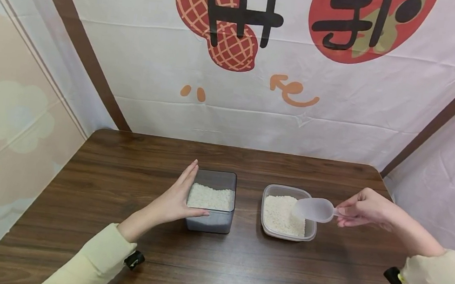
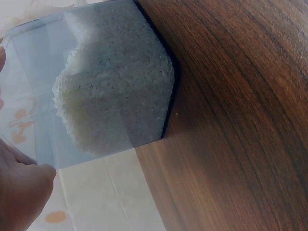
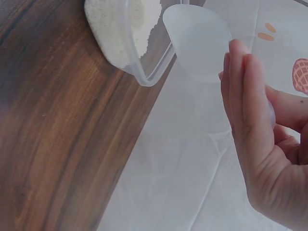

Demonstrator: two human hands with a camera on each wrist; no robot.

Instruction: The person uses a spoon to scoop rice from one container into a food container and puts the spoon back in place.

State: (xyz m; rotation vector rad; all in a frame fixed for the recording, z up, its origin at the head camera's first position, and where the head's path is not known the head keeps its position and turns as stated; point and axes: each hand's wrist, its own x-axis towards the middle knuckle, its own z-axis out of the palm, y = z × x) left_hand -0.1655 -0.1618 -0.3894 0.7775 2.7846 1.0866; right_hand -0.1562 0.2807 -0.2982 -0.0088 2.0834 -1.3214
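Observation:
My left hand (image 1: pixel 177 200) holds a clear grey container (image 1: pixel 210 223) by its left side, thumb across the front and fingers along the back left near the rim. White rice (image 2: pixel 115 82) fills its lower part, sloping unevenly. With my right hand (image 1: pixel 365 209) I pinch the handle of a translucent white scoop (image 1: pixel 315 209). The scoop's bowl (image 3: pixel 197 36) overlaps the right rim of a clear plastic tub (image 1: pixel 285 235) and points left over the rice (image 1: pixel 282 214) inside it. No rice shows in the scoop.
Both containers stand on a dark wood table (image 1: pixel 221 272), a short gap between them. A printed white cloth (image 1: pixel 136 56) hangs behind the table's back edge, and more cloth hangs at both sides. A black wrist strap (image 1: pixel 134 259) shows at the left sleeve.

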